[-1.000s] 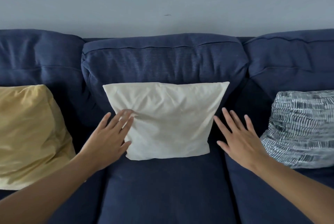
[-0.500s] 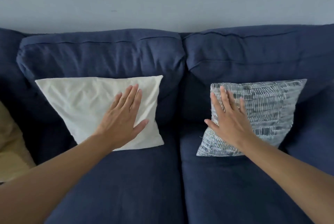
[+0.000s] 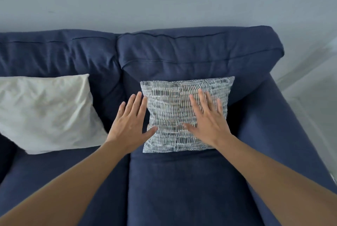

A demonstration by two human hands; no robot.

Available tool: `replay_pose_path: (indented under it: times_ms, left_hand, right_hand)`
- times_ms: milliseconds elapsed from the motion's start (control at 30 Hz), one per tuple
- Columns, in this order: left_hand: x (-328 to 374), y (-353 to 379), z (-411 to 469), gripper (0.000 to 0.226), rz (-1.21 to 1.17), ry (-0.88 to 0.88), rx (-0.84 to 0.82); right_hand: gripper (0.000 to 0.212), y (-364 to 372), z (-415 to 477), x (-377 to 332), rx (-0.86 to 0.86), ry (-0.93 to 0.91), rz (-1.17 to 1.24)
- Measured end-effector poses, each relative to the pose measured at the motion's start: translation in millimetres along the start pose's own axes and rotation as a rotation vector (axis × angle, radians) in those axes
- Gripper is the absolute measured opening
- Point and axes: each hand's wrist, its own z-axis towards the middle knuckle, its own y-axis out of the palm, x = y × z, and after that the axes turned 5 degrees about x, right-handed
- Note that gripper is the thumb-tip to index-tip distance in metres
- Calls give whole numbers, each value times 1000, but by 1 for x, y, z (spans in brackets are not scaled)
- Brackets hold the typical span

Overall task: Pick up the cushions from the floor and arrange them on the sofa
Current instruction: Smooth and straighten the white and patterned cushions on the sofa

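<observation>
Patterned cushion (image 3: 175, 109) under flat right hand (image 3: 207, 123); left hand (image 3: 130, 125) beside, fingers spread.

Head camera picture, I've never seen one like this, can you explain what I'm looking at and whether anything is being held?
The camera sits on a person's head and looks forward and down, so the two bare arms reaching in are their own. Ahead is a dark blue sofa against a pale wall. A patterned grey cushion leans on the backrest at the sofa's right end, and a white cushion leans further left. The left hand lies open at the patterned cushion's left edge; the right hand rests flat on its front. Nothing is gripped.
</observation>
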Motion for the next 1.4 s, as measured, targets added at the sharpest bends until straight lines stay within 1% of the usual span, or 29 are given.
replay_pose_path:
  times_ms: [200,267,367,400,467,567,633,667,800,900,967,1033,1100,1167,1200,1233,1300,1333,1400]
  left_hand:
    - [40,2,15,103,-19,-5,-10]
    - [51,7,21,104,-18,-15,-44]
    - [65,16,35,110,9,-35,-131]
    - [67,21,42,112,19,-44,-129]
    - [72,29,59,114,67,-21,-122]
    - [90,47,74,118,151,82,-92]
    - [109,61,80,118,199,164,-110]
    - [115,68,84,119,233,182,-131]
    - [107,83,103,119,357,90,-230]
    - [81,81,111,108,434,68,-212]
    - [61,72,110,103,413,-2,-188]
    - [41,58,107,101,317,-151,-161]
    - [27,40,112,93,151,-283,-110]
    - [23,23,121,75,21,-291,3]
    - [23,18,127,66,3,-272,66]
    - [22,14,133,58,3,-250,91]
    - [21,7,142,38,1,-225,44]
    - [19,5,142,28,-13,-218,35]
    - [12,-1,139,22,-38,-225,118]
  right_hand:
    - [104,6,-7,34,24,31,22]
    - [105,12,-5,43,24,25,30]
    - [106,23,0,58,-29,-2,21]
    - [107,27,6,64,-29,-11,14]
    - [108,34,20,73,-1,-58,-2]
    - [105,50,35,79,77,-229,-24]
    - [103,65,41,80,78,-317,-44]
    - [103,72,45,82,72,-333,-55]
    - [98,86,70,109,28,-316,-98]
    - [93,84,88,142,35,-309,-124]
    - [89,82,93,163,43,-305,-126]
    - [80,75,92,183,66,-229,-99]
    - [68,63,92,199,102,-95,-4]
    - [57,51,96,206,180,-33,179]
    - [53,44,101,208,193,-17,299]
    - [49,38,106,209,169,-8,389]
    - [35,28,114,212,109,-10,444]
    - [27,24,117,215,118,-10,451]
    - [19,14,118,220,185,16,509]
